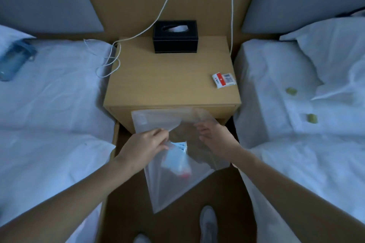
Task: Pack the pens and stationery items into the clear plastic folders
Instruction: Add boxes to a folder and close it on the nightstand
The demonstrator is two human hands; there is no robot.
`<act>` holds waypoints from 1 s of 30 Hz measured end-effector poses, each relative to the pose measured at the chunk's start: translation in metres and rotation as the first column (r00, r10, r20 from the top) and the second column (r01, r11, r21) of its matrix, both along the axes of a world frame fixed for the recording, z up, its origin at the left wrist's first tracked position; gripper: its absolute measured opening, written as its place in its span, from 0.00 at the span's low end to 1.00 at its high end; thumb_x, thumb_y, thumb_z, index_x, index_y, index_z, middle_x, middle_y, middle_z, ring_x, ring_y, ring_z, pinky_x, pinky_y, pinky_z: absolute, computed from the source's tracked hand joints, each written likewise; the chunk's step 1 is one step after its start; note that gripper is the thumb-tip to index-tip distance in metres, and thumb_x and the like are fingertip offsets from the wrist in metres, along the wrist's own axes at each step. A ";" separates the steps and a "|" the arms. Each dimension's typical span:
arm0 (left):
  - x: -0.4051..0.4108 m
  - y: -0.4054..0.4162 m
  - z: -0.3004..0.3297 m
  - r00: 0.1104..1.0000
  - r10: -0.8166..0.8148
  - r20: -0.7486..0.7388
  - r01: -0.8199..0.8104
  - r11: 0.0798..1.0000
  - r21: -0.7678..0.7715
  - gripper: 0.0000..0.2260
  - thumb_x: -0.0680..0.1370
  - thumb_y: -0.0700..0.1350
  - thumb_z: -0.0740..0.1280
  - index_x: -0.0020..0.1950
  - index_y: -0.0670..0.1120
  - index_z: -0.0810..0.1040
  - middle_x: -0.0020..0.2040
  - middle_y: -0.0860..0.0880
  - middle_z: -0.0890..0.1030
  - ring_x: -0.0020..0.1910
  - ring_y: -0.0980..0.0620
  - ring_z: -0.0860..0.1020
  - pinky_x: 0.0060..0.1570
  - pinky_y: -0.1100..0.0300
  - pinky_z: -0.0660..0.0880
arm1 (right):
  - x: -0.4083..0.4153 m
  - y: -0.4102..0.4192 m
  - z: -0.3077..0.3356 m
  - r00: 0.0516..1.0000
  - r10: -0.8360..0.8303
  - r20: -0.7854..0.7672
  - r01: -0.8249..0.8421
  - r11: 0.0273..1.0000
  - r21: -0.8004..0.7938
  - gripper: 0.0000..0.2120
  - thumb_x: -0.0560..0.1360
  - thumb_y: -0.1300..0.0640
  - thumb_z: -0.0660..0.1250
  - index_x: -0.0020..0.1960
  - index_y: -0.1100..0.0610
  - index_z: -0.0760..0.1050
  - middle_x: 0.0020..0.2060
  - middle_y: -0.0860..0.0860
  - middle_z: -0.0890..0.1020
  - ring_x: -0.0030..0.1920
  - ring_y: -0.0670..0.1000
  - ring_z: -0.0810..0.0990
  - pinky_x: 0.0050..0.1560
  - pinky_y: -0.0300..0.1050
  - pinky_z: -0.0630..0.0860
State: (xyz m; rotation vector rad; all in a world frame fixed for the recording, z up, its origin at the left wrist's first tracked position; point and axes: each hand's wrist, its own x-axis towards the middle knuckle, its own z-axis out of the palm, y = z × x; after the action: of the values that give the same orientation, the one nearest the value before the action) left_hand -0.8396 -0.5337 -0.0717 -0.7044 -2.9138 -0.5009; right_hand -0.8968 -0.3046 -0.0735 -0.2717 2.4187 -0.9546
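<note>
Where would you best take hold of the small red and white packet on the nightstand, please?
Grip the red and white packet across its short sides, coming from above. It lies flat near the nightstand right edge, with bare wood around it, so a pinch from the top looks easiest.

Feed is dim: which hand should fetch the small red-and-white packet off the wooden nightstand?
Right, probably. The small red-and-white packet lies on the right hand's side, while the left hand pinches the clear plastic folder's flap.

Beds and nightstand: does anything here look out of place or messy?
A blue water bottle lies on its side on the left bed, and two small greenish bits sit on the right bed's sheet. A white cable trails off the nightstand.
</note>
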 end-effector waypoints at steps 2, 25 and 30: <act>-0.013 0.006 0.016 1.000 0.020 -0.019 -0.020 1.000 0.002 0.13 0.69 0.45 0.76 0.39 0.45 0.71 0.33 0.52 0.75 0.25 0.53 0.75 0.21 0.62 0.68 | -0.009 0.016 0.014 0.997 -0.079 -0.007 0.079 0.996 -0.035 0.18 0.77 0.66 0.62 0.65 0.56 0.73 0.57 0.52 0.79 0.58 0.51 0.78 0.60 0.46 0.74; -0.181 -0.012 0.070 0.970 0.207 0.129 -0.200 0.977 -0.068 0.08 0.72 0.39 0.72 0.43 0.40 0.73 0.39 0.46 0.76 0.35 0.48 0.70 0.34 0.56 0.65 | -0.178 0.067 -0.009 0.968 -0.216 -0.130 0.236 0.957 0.166 0.26 0.78 0.65 0.63 0.73 0.52 0.63 0.66 0.53 0.74 0.65 0.54 0.73 0.61 0.47 0.72; -0.220 -0.040 0.062 0.972 0.196 0.126 -0.189 0.980 -0.064 0.08 0.72 0.40 0.72 0.43 0.40 0.74 0.39 0.50 0.75 0.34 0.50 0.69 0.31 0.65 0.61 | -0.220 0.050 -0.039 0.972 -0.221 -0.078 0.234 0.934 0.269 0.31 0.75 0.69 0.64 0.74 0.54 0.59 0.66 0.56 0.72 0.64 0.57 0.73 0.57 0.49 0.74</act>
State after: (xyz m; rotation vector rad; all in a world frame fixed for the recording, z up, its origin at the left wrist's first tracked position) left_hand -1.0596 -0.5734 -0.0092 -0.4007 -3.0856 -0.4695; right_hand -1.1173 -0.2544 -0.1127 0.0916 2.6292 -0.6950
